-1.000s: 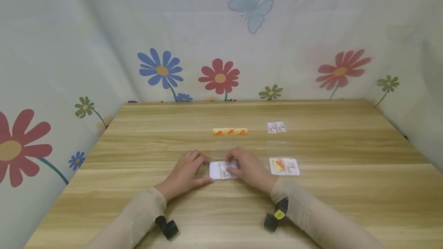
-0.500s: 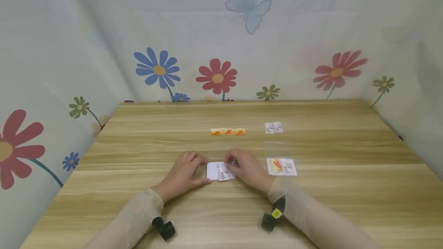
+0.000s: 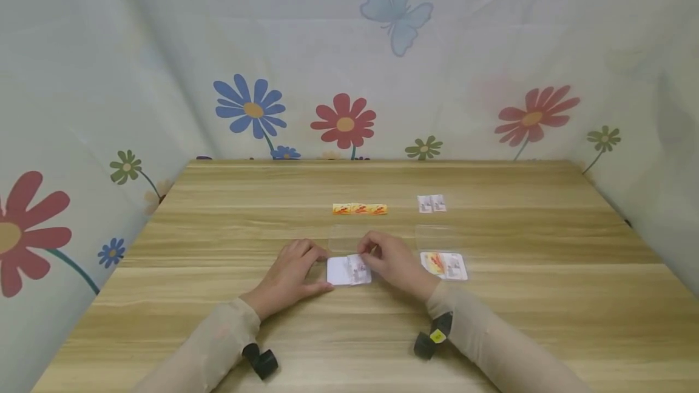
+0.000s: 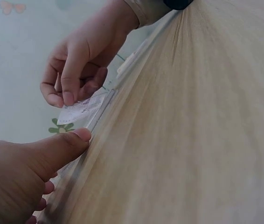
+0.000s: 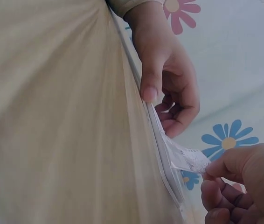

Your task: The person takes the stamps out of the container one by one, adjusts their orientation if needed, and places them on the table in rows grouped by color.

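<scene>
A flat white case (image 3: 337, 272) with rounded corners lies on the table, its clear lid (image 3: 344, 237) folded out behind it. My left hand (image 3: 289, 272) holds the left end, thumb at the near corner and forefinger at the far one. Over the right half is a thin, whitish printed packet (image 3: 358, 268). My right hand (image 3: 393, 262) pinches its right edge between thumb and forefinger. That edge is lifted and bent up in the right wrist view, where the packet (image 5: 188, 157) rises from the case's edge (image 5: 157, 135).
Right of my hands lies a second white case (image 3: 461, 265) holding one yellow-red and one whitish packet, its clear lid (image 3: 434, 236) folded back. Farther back are a row of three yellow-red packets (image 3: 359, 209) and two whitish ones (image 3: 431, 203). A floral curtain (image 3: 464, 77) stands behind the table.
My right fingertips have moved slightly up and back, off the packet's face to its right edge. More of the packet shows, shifted a little right. My left hand stays at the case.
</scene>
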`<state>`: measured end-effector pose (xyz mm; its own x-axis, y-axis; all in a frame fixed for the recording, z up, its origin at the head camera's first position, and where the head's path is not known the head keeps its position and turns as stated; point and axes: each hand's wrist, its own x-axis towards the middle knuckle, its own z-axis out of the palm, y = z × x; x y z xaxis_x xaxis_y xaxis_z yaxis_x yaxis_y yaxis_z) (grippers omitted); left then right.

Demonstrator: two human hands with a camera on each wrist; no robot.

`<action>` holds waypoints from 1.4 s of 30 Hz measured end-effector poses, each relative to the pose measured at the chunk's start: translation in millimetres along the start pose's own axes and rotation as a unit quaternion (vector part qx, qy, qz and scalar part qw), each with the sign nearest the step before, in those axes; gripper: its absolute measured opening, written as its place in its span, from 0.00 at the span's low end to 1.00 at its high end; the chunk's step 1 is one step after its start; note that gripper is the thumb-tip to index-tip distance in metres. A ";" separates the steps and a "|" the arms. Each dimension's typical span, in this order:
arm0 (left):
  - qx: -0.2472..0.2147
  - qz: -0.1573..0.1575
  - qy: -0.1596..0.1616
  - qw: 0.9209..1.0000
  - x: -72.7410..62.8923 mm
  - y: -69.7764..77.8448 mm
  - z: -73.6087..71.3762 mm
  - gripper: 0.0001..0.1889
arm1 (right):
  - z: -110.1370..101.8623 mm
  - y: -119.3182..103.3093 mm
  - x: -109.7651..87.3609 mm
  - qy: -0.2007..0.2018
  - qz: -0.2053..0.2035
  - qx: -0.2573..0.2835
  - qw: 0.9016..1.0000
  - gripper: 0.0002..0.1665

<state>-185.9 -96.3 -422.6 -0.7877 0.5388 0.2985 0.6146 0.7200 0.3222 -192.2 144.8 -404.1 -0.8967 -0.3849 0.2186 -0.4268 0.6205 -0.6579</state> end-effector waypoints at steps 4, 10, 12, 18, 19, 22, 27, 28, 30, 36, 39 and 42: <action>0.003 0.002 0.003 1.000 -2.9 -2.0 0.3 0.26 | -2.4 0.2 1.0 -0.003 0.011 0.020 1.000 0.03; 0.004 0.004 -0.001 1.000 -4.4 -3.8 1.0 0.27 | -9.8 -1.7 1.2 -0.024 0.054 0.063 0.996 0.04; 0.004 0.002 -0.003 1.000 -4.7 -4.6 0.3 0.27 | -14.2 -3.4 2.0 -0.029 0.069 0.076 0.994 0.04; 0.009 0.005 -0.003 1.000 0.7 -3.3 1.5 0.28 | -35.0 -0.1 3.9 -0.020 0.070 0.085 0.994 0.04; 0.011 0.005 -0.003 1.000 0.9 -3.3 1.5 0.27 | -38.0 0.9 4.6 -0.018 0.064 0.086 0.994 0.04; 0.011 0.002 -0.004 1.000 0.4 -3.0 0.5 0.28 | -47.0 3.7 7.7 -0.014 0.054 0.095 0.994 0.03; 0.012 -0.003 -0.006 1.000 -1.6 -3.1 -3.3 0.28 | -61.6 9.8 15.5 -0.011 0.039 0.112 0.993 0.04; 0.012 -0.003 -0.007 1.000 -1.3 -3.1 -3.8 0.28 | -65.3 11.2 16.8 -0.011 0.042 0.110 0.993 0.04; 0.013 -0.002 -0.008 1.000 -0.8 -3.7 -4.4 0.28 | -72.9 14.0 19.3 -0.012 0.050 0.106 0.993 0.04; 0.014 -0.002 -0.011 1.000 0.1 -6.2 -5.1 0.28 | -94.5 21.4 27.6 -0.022 0.088 0.116 0.989 0.05; 0.015 -0.002 -0.009 1.000 0.8 -6.9 -4.5 0.28 | -104.9 26.8 30.6 -0.027 0.109 0.124 0.986 0.07; 0.012 0.001 -0.006 1.000 1.8 -6.7 -3.9 0.28 | -115.4 32.5 32.9 -0.034 0.130 0.126 0.983 0.08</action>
<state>-191.3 -101.8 -420.7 -0.7876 0.5451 0.2873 0.6144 0.7299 0.2996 -249.1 231.2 -335.2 -0.9579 -0.2860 -0.0240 -0.1336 0.5183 -0.8447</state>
